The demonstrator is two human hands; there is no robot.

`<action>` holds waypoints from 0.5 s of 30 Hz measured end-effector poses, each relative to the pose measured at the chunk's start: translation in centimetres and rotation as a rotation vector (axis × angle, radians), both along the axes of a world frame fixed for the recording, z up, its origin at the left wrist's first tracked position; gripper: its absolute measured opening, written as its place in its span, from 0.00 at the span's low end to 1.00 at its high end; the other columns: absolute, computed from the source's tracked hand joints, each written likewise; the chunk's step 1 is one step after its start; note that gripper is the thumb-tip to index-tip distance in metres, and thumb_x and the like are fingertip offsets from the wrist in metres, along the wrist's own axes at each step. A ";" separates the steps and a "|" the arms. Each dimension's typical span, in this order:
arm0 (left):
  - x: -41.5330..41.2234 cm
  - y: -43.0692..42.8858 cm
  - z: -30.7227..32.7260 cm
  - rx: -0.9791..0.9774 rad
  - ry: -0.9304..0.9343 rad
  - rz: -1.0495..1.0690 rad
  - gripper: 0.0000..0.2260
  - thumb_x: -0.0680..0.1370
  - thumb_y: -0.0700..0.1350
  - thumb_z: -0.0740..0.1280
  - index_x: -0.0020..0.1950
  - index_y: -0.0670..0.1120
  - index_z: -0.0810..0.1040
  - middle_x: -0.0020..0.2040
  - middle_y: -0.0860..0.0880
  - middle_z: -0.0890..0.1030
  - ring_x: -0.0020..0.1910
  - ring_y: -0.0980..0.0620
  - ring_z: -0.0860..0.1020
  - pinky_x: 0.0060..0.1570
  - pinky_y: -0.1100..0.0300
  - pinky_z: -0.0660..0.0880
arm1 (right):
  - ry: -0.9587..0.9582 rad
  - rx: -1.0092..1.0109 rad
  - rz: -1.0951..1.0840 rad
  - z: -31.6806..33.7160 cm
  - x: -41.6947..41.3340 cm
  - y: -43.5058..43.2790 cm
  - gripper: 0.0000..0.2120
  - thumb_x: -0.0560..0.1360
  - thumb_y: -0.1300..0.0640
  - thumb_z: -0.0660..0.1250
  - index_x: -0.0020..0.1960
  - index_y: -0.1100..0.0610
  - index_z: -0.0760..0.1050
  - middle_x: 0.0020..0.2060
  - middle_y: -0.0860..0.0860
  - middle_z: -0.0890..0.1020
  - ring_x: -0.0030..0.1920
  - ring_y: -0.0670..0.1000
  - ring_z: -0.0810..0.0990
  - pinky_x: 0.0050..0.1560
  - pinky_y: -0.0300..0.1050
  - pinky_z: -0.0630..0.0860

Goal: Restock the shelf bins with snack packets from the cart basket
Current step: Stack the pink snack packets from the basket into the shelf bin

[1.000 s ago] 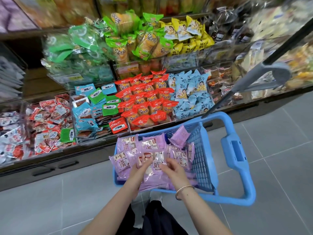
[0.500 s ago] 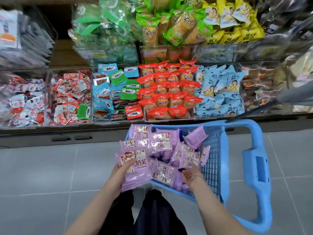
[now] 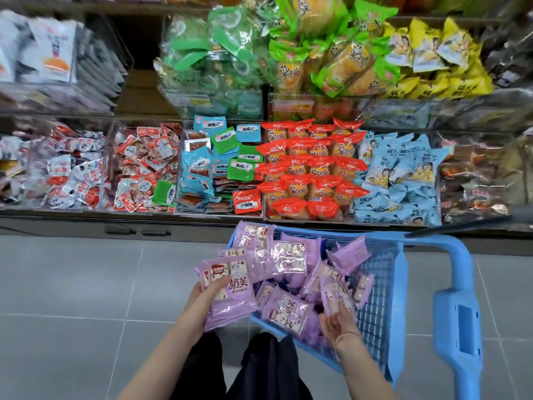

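Forearms (image 3: 173, 347) are bare; a thin bracelet (image 3: 347, 336) (a pale, slim band) circles the wrist of the right hand (image 3: 336, 324); dark trousers (image 3: 268, 368) cover the legs.

At the cart basket's (image 3: 383, 287) near-left corner, the stack of purple packets (image 3: 230, 295) is hiding the fingers of the left hand (image 3: 202, 298); only the thumb is showing on top. Inside the basket, a single packet (image 3: 336, 297) is covering the fingertips of the right hand (image 3: 339, 324), so whether it is gripping cannot be told. Loose packets (image 3: 288, 255) are burying the basket's floor. On the basket's right, the blue handle (image 3: 458, 313) is running off the bottom edge. Far left of the basket, the white and red packs (image 3: 72, 174) are smearing into blur. Beyond the basket's right side, the dark packs (image 3: 473, 180) are blurring too. Beyond the basket, the top edge is cutting off the highest bins (image 3: 317, 39).
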State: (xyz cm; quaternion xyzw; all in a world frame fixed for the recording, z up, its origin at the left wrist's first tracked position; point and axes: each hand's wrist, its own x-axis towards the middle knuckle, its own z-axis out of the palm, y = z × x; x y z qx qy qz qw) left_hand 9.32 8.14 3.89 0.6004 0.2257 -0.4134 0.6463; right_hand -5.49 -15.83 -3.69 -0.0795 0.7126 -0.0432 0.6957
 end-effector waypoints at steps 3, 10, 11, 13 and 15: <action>1.2 1.2 0.0 -0.012 0.009 0.000 0.24 0.66 0.51 0.74 0.60 0.45 0.76 0.51 0.42 0.84 0.48 0.39 0.83 0.44 0.51 0.81 | -0.054 -0.032 0.054 1.4 -0.2 1.0 0.14 0.78 0.55 0.63 0.57 0.64 0.75 0.44 0.63 0.75 0.52 0.52 0.77 0.51 0.45 0.80; 6.3 7.8 0.0 -0.062 0.006 0.043 0.23 0.68 0.47 0.71 0.62 0.43 0.76 0.52 0.39 0.84 0.48 0.38 0.83 0.41 0.51 0.81 | -0.073 -0.279 0.223 3.2 3.8 5.9 0.14 0.77 0.57 0.63 0.61 0.61 0.73 0.29 0.53 0.63 0.32 0.50 0.66 0.69 0.54 0.66; 7.3 9.3 0.0 -0.061 0.002 0.042 0.22 0.69 0.47 0.71 0.62 0.43 0.76 0.52 0.39 0.84 0.48 0.38 0.83 0.41 0.51 0.82 | -0.092 -0.302 0.253 3.5 5.0 6.9 0.14 0.78 0.57 0.63 0.61 0.60 0.73 0.30 0.56 0.65 0.34 0.50 0.67 0.69 0.53 0.65; 9.7 13.1 0.0 -0.051 -0.013 0.049 0.18 0.73 0.45 0.69 0.62 0.43 0.76 0.51 0.39 0.84 0.47 0.38 0.83 0.39 0.52 0.81 | -0.112 -0.349 0.291 3.6 7.7 9.4 0.19 0.78 0.56 0.63 0.66 0.62 0.69 0.38 0.64 0.71 0.41 0.52 0.71 0.66 0.50 0.67; 12.3 17.2 0.2 -0.038 -0.023 0.048 0.16 0.74 0.44 0.69 0.62 0.43 0.76 0.51 0.39 0.84 0.46 0.39 0.84 0.36 0.53 0.81 | -0.138 -0.410 0.291 4.3 10.5 12.5 0.21 0.78 0.56 0.62 0.68 0.63 0.68 0.36 0.57 0.72 0.37 0.50 0.71 0.56 0.48 0.71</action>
